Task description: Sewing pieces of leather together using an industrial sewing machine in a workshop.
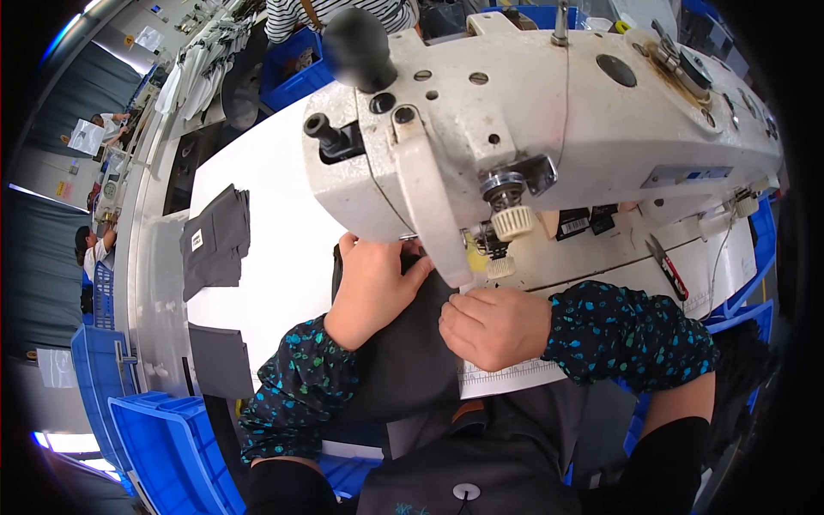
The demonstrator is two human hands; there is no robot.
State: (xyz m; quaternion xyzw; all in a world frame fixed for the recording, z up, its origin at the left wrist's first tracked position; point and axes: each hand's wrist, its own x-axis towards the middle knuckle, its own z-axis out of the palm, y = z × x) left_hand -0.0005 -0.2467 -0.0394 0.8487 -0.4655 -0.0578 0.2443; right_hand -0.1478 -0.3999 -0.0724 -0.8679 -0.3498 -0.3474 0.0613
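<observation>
A white sewing machine (601, 120) stands over a white worktable, with a pale lever (429, 197) hanging down near my hands. My left hand (372, 287) presses and grips a dark grey fabric piece (395, 378) just left of the needle area, thumb toward the needle, which is hidden. My right hand (493, 330), closed with curled fingers, holds the right edge of the same fabric below the lever. A printed measuring strip (515, 375) runs along the table's front edge under it. Both forearms wear dark sleeves with blue-green dots.
Folded grey pieces (215, 249) lie at the left. Red-and-black thread snips (665, 266) and black labels (584, 221) lie at the right. Blue bins (163, 438) surround the table. A person in stripes (296, 15) is at the top; other people (94, 257) work far left.
</observation>
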